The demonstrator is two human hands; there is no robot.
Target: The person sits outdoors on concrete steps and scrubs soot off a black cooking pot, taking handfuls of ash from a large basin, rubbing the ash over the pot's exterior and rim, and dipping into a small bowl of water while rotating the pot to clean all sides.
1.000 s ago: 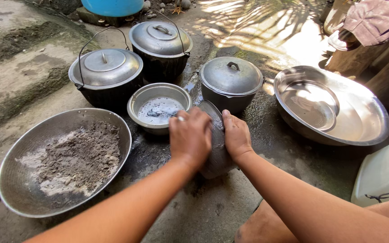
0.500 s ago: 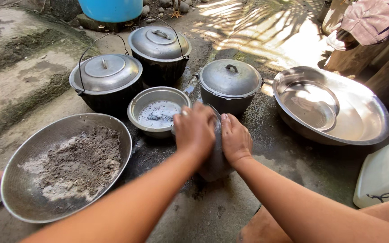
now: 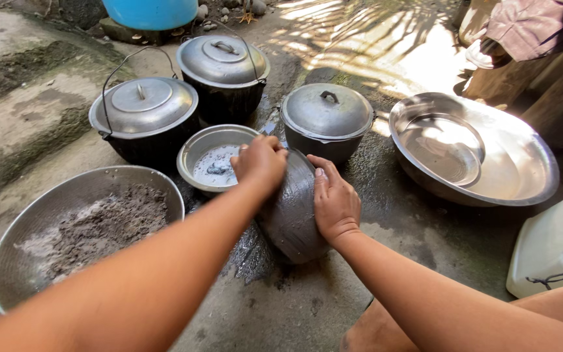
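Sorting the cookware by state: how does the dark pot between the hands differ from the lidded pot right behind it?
The dark pot in the hands lies tipped on its side on the wet ground, with the left hand on top of it and the right hand against its side; the lidded pot stands upright, untouched. The held pot shows no lid; the other wears a grey lid with a dark handle. Both are round, dark-bodied metal pots.

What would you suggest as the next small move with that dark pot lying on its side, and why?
Probably draw the left hand back down across the dark pot: it sits at the upper edge, the right hand braces the other side, and the lower curve looks unrubbed.
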